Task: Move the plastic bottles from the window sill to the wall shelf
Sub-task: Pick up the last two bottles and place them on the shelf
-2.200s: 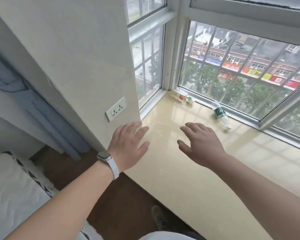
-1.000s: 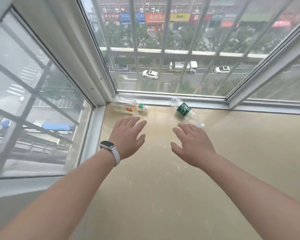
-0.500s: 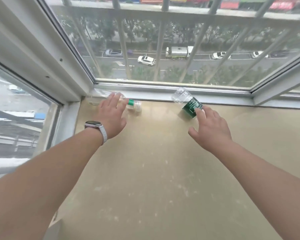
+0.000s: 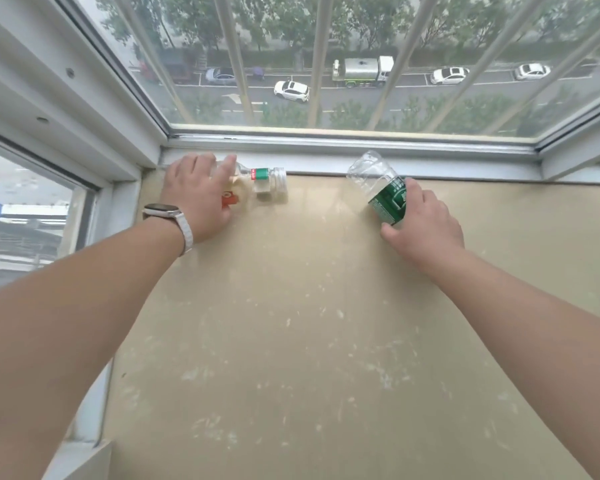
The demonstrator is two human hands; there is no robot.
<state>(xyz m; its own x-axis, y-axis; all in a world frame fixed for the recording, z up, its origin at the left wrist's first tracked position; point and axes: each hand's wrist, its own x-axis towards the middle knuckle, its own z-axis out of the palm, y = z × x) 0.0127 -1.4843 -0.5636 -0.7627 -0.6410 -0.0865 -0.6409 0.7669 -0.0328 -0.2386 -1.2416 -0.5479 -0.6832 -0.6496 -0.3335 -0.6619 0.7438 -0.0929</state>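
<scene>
Two bottles lay under our hands on the sill.

The smooth, shiny beige window sill [image 4: 291,341] had pale smudges on it. Both bottles lay on their sides at its far edge, beside the white window frame [image 4: 326,157]. Our left hand [image 4: 196,199], with a white-strapped watch [image 4: 168,213] on its wrist, curled over the clear plastic bottle with a red label and white cap [image 4: 264,178]. Our right hand [image 4: 423,220] gripped the clear round plastic bottle with a green label [image 4: 387,199], fingers bent round it.

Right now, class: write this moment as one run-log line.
phase: grasp | left hand: grips red-label bottle | right hand: grips green-label bottle | bottles: at back of window sill
</scene>
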